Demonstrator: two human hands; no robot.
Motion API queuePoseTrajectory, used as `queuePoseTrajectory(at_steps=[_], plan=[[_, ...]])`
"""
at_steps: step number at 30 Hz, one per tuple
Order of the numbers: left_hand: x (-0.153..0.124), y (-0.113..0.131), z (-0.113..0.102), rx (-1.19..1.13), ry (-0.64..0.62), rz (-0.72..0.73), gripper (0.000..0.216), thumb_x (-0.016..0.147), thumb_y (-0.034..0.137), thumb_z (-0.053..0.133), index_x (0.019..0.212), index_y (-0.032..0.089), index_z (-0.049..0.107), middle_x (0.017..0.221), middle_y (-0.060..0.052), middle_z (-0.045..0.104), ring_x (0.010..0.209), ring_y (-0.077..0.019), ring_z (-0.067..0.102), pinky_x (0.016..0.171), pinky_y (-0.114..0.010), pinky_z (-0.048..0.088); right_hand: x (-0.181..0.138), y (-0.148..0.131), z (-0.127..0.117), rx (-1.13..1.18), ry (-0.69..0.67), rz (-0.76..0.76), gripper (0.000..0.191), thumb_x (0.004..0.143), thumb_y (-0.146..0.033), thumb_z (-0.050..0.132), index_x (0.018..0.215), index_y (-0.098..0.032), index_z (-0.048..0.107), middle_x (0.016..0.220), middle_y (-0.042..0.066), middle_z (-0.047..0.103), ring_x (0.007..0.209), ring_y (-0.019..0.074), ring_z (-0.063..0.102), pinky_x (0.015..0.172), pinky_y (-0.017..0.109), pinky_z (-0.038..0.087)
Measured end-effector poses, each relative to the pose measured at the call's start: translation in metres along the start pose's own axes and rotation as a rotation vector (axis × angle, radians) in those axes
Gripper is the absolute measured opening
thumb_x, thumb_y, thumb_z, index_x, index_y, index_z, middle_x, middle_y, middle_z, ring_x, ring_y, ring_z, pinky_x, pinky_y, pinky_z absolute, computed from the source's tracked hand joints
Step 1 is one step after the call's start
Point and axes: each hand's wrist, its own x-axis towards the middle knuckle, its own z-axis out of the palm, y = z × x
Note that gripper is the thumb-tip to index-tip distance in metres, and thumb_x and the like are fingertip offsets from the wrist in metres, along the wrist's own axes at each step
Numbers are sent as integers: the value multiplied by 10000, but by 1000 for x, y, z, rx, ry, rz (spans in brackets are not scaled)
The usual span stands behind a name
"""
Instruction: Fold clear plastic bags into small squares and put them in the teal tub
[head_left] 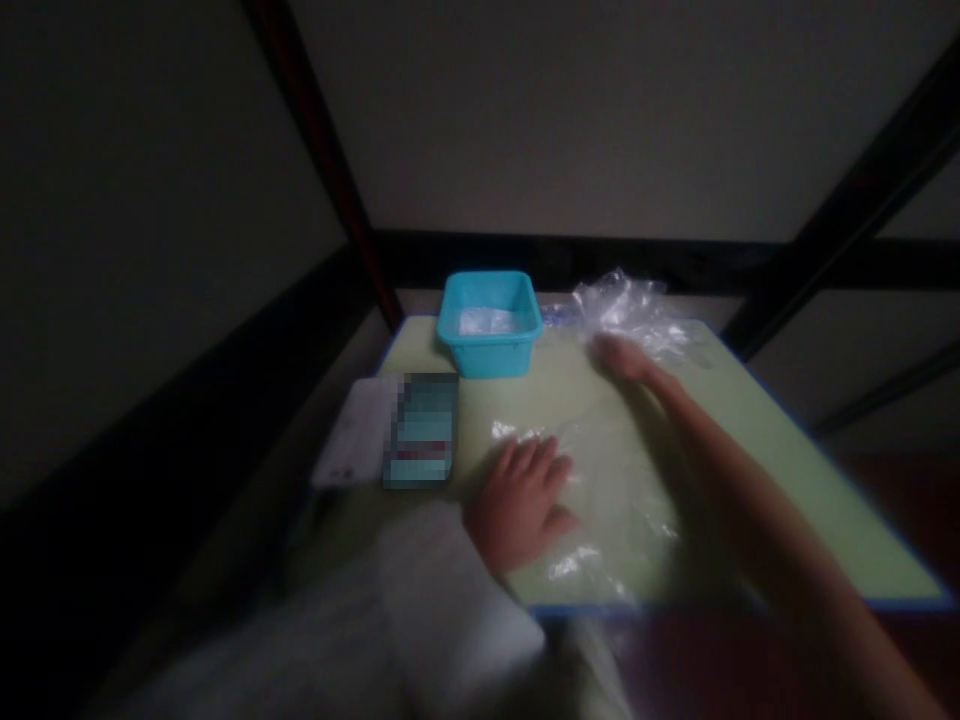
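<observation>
Clear, shiny plastic sheet (607, 505) lies loosely over the near half of the yellow-green bench (832, 530), its creases catching the light and its near end reaching the blue edge. Farther back, toward the right corner, sits a heap of crumpled plastic (630, 305).

From my remote seat I see the left hand (519, 505) palm down with fingers spread, clenching nothing, laid over the left side of the sheet. The right hand (619, 355) is stretched out to the near edge of the heap. It is blurred and its fingers look curled, but I cannot tell whether they pinch any film or merely rest against it.

Handling this well, I judge, depends on dividing the work: I would let the left palm bear lightly and evenly, so the sheet does not skate about, and have the right fingertips separate a single layer before any pull. Thin film tends to cling to itself, so a low, slow draw should be safer than a quick lift, which might drag neighbouring pieces along. I would also watch that the pale left cuff (454, 590) does not catch the near edge.

The turquoise basin (491, 358), with something whitish inside, stands well ahead of the left hand; a white flat item (356, 430) and a pixelated rectangular object (424, 430) lie to its left.
</observation>
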Motion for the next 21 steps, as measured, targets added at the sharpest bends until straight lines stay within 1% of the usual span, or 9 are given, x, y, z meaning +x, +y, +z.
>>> queuePoseTrajectory(at_steps=[3,6,7,9,11,12,13,16,21], plan=[[-2,-1,-6,9,23,-36,512,852,445,544,1258,139,482,1416,-157,428,1304,-311,397,1105,-493,259,-5,-3,-8,-4,11,-3,336,879,-221,427,1136,-99,606,1134,158,658,1054,292,609,898,399,454],[0,-8,-6,7,52,-24,529,854,394,548,1279,96,447,1418,-177,419,1321,-288,383,1116,-435,271,-34,-20,-13,-3,24,-44,345,880,-208,413,1123,-67,612,1143,205,641,1059,330,600,907,443,444],[2,-10,-4,1,56,-12,538,857,379,542,1293,84,429,1422,-182,412,1329,-277,375,1118,-412,277,-47,-29,-12,5,18,-78,349,888,-214,405,1134,-75,608,1154,201,637,1064,324,599,910,436,447],[8,-16,1,-14,62,7,554,867,361,521,1318,66,393,1432,-193,393,1343,-263,355,1116,-379,288,-75,-50,-4,32,-13,-173,364,914,-256,394,1209,-139,573,1243,145,602,1121,276,575,943,387,444],[14,-20,9,-27,70,10,569,879,359,494,1337,47,364,1439,-208,372,1353,-259,337,1115,-373,290,-99,-67,9,58,-52,-268,400,937,-295,368,1296,-187,508,1347,91,530,1209,224,514,996,346,420],[17,-22,12,-31,69,7,583,881,363,486,1344,35,351,1443,-216,361,1357,-260,329,1117,-374,287,-108,-73,17,70,-74,-321,434,941,-327,366,1339,-188,466,1395,87,477,1264,216,459,1032,353,393],[19,-23,16,-31,61,3,601,882,370,482,1350,23,340,1448,-222,349,1363,-261,317,1120,-376,279,-114,-77,25,84,-87,-393,481,945,-368,356,1374,-160,423,1425,114,431,1306,228,405,1062,390,362],[20,-27,22,-14,32,-9,636,881,406,476,1366,22,329,1467,-210,318,1383,-263,272,1133,-397,237,-119,-71,40,38,-98,-457,598,946,-479,316,1421,-118,343,1472,158,327,1365,265,291,1103,478,276],[13,-33,22,18,36,-22,643,874,490,466,1381,109,357,1502,-133,283,1402,-274,216,1133,-458,198,-106,-37,37,-31,-93,-379,680,925,-567,303,1453,-138,277,1495,147,271,1387,272,221,1119,480,228]])
